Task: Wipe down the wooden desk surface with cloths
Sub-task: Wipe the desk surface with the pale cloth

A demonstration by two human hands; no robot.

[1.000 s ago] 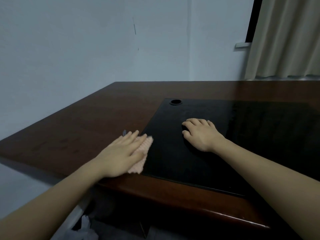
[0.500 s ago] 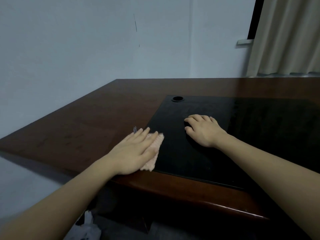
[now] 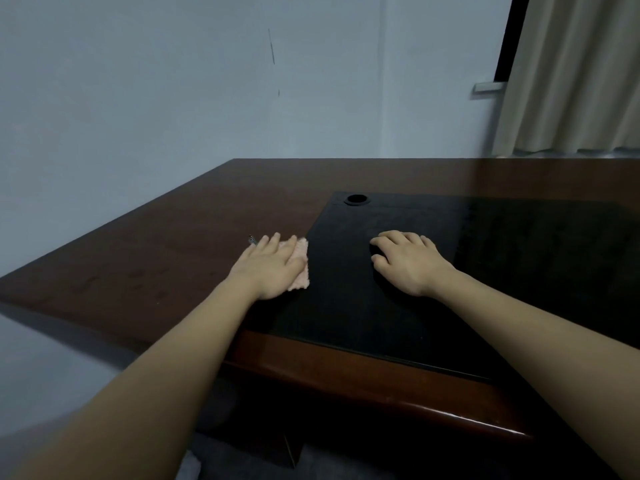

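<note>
1. The left hand point(image 3: 268, 268) covers most of the pale pink fuzzy cloth point(image 3: 300, 268).
2. A tiny speckled object point(image 3: 252, 239) past the fingertips is too small to identify.
3. The dark brown wooden desk point(image 3: 173, 244) is cut off at the frame's right edge.

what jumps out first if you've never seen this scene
Two bare forearms reach in from the bottom. The left hand presses flat on a pink cloth at the left edge of the black panel set in the dark wooden desk. The right hand rests on the panel with fingers curled; whether it holds anything cannot be told. A beige curtain hangs at top right.
</note>
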